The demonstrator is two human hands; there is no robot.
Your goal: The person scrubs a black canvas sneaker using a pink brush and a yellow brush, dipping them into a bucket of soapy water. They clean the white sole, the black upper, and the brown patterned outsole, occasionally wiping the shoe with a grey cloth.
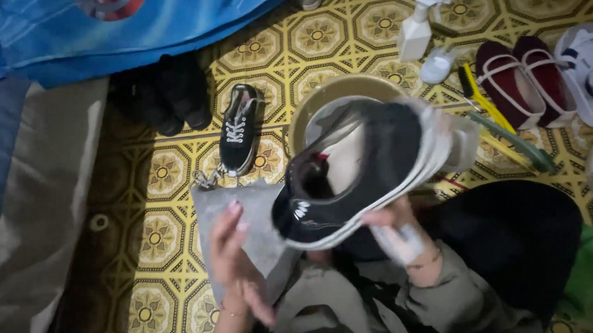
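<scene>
Many shoes on yellow-patterned floor tiles (161, 237)

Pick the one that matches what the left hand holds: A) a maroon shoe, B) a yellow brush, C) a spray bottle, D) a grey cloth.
D: the left hand grips the grey cloth, while the right hand holds up the black sneaker.

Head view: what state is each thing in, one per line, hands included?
Black sneaker: lifted, tilted on its side, blurred, held by the right hand.
Grey cloth: spread open, held by the left hand.
Second black sneaker: lying on the tiled floor, laced.
Basin: on the floor, mostly hidden behind the lifted sneaker.
Spray bottle: upright.
Dark red shoes: side by side on the floor.
</scene>
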